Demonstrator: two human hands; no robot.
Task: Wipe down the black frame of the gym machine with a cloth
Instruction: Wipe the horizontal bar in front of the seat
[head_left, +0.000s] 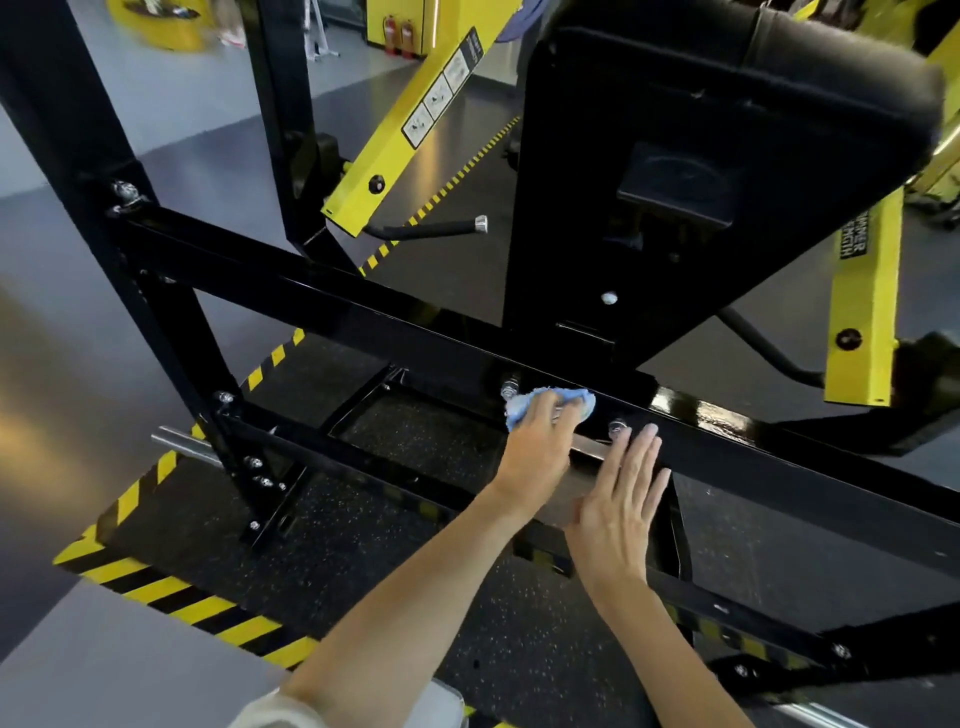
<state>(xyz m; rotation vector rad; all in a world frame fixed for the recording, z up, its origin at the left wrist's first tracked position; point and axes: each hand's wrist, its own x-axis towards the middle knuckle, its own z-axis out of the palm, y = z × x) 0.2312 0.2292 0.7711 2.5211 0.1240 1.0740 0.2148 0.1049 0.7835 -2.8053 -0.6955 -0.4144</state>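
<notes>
Our left hand bunches the soft, light blue cloth against the hard black bar; our right hand is flat and empty.

The frame of the machine is black, and the cloth on it is light blue. The lever arms are bright yellow, and one carries a white label with black drawings. The seat pad is black. The mat is black with fine pale speckles, its border is striped yellow and black, and the floor around it is grey.
</notes>
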